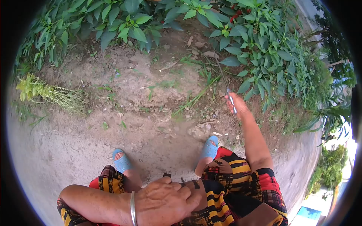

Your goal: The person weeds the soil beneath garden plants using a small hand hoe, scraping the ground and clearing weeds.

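Note:
My right hand is closed around the silvery handle of a long, thin hand tool. Its narrow shaft points away from me, and its far end is among grass and leaves at the base of a pepper plant; the exact shape of that end is unclear. Long grass blades lie on the soil just left of the tool. My left hand, with a silver bangle at the wrist, lies back up across the patterned clothing on my lap. Its fingers are loosely bent, with no held thing showing.
More leafy plants line the far side of the bare soil. A pulled-up, wilted plant lies at the left. My feet, in blue slippers, stand apart on the ground. A paved strip and shrubs are at the right.

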